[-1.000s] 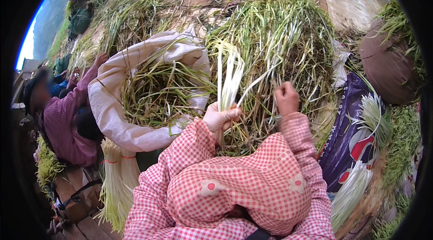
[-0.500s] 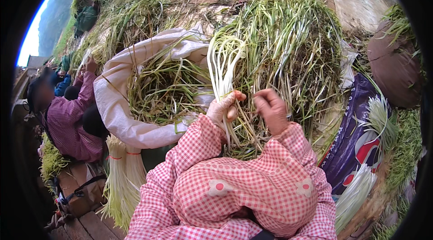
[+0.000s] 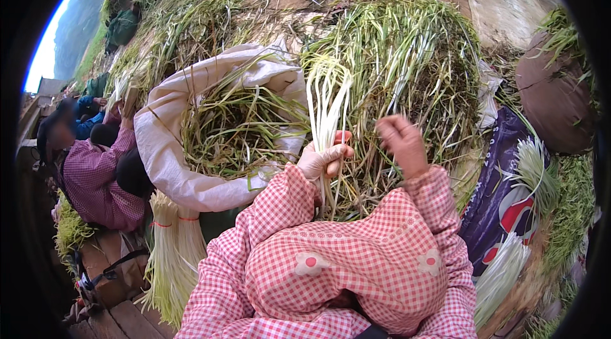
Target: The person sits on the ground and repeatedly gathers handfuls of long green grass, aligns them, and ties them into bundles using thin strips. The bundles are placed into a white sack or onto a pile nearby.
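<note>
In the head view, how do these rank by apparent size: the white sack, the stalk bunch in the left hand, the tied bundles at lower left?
1. White sack, largest.
2. Tied bundles.
3. Stalk bunch in the left hand, smallest.
Fisheye bending and differing nearness make 2 and 3 unsure.

The left hand [image 3: 323, 159] grips a small bunch of pale stalks [image 3: 326, 100], fingers wrapped around them, white ends fanning above the fingertips. The right hand [image 3: 402, 145] hovers just beside, fingers curled, over the green heap [image 3: 407, 52].
</note>
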Demonstrator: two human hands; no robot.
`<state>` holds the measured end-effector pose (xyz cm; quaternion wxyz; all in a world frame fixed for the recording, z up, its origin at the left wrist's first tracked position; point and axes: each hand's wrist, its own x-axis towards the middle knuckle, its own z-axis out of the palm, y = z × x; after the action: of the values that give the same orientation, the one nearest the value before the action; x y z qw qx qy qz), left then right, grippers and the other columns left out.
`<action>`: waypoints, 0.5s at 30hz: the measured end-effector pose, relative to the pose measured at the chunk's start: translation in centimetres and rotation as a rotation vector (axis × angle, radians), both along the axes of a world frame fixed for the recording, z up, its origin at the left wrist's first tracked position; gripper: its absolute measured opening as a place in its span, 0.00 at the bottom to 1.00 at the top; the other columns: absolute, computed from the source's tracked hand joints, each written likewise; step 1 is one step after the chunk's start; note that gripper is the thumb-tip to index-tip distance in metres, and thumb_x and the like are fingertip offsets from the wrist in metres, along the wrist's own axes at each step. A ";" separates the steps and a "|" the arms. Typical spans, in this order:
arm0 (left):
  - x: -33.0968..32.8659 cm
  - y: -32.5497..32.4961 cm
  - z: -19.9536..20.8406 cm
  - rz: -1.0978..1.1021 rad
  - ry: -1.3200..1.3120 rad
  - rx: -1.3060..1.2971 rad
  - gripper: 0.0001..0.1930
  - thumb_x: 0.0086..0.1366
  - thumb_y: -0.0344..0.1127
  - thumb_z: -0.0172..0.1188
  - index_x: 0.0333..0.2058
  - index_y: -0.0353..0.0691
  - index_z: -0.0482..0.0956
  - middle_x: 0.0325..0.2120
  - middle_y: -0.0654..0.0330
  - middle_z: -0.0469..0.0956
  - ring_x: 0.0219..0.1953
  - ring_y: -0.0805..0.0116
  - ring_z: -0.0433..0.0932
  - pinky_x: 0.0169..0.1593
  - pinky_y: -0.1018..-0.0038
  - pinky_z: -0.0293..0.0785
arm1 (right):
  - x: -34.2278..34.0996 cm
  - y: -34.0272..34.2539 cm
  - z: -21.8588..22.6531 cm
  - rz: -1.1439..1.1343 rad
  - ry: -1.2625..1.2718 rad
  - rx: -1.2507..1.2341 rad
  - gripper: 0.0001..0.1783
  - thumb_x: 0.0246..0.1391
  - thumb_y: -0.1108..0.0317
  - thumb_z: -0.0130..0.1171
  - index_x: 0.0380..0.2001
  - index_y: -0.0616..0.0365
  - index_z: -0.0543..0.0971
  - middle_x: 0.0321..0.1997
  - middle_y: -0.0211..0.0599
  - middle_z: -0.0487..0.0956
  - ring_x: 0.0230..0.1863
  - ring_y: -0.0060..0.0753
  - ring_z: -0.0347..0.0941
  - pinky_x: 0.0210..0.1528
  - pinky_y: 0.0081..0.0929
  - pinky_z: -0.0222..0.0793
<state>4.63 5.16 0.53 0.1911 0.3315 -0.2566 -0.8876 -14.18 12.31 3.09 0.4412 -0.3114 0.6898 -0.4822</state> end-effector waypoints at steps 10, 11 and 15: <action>0.0 0.0 -0.9 0.146 -0.009 0.035 0.14 0.54 0.33 0.61 0.38 0.38 0.70 0.22 0.64 0.73 0.15 0.83 0.65 0.14 0.87 0.58 | 4.6 0.4 -3.1 0.236 -0.317 -0.128 0.13 0.47 0.68 0.60 0.35 0.61 0.72 0.30 0.29 0.74 0.33 0.16 0.69 0.37 0.16 0.67; -0.2 0.0 -1.0 0.129 -0.028 0.036 0.13 0.55 0.34 0.60 0.37 0.38 0.71 0.21 0.65 0.72 0.15 0.82 0.65 0.13 0.87 0.58 | 4.6 0.5 -3.0 0.232 -0.350 -0.078 0.12 0.48 0.68 0.60 0.35 0.61 0.72 0.30 0.29 0.74 0.32 0.16 0.69 0.37 0.16 0.67; -0.6 0.2 -1.4 0.110 0.000 0.101 0.09 0.56 0.34 0.59 0.34 0.38 0.72 0.17 0.67 0.69 0.12 0.82 0.64 0.11 0.86 0.56 | 5.1 0.6 -2.9 0.174 -0.418 -0.142 0.07 0.51 0.70 0.55 0.31 0.62 0.73 0.27 0.29 0.75 0.27 0.17 0.70 0.30 0.16 0.68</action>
<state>4.03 5.41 -0.83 0.2229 0.3542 -0.1930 -0.8875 -9.11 12.89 0.24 0.5914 -0.2934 0.5185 -0.5434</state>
